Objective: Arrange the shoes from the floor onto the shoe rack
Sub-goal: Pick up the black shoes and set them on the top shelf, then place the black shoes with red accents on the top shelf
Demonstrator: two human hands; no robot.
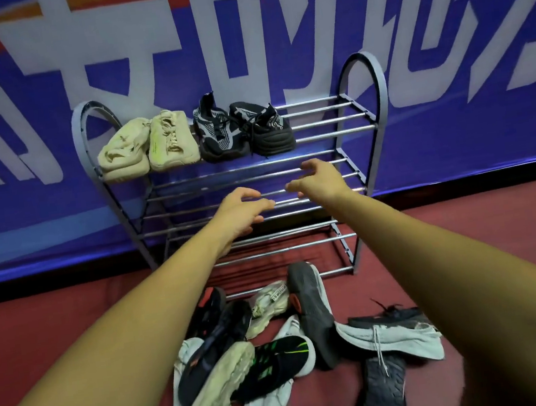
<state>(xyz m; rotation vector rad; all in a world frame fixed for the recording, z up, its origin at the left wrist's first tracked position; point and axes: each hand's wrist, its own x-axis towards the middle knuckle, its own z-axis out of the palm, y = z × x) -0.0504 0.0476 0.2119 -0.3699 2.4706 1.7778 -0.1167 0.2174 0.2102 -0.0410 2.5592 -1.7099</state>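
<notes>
Currently shoe rack (381, 94) top shelf: cream pair (148, 146), black pair (244, 131) — left hand (244, 212), right hand (319, 179) empty, fingers spread.

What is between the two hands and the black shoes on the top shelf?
Only bare silver bars of the shoe rack; no shoe sits there. The head view shows the left hand and right hand empty below the black shoes.

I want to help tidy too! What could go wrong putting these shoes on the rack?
The rack has thin bars with gaps, so a shoe might tip through. The pile on the floor is jumbled, so pairs may get mixed. The loose lace on the white shoe could snag.
</notes>
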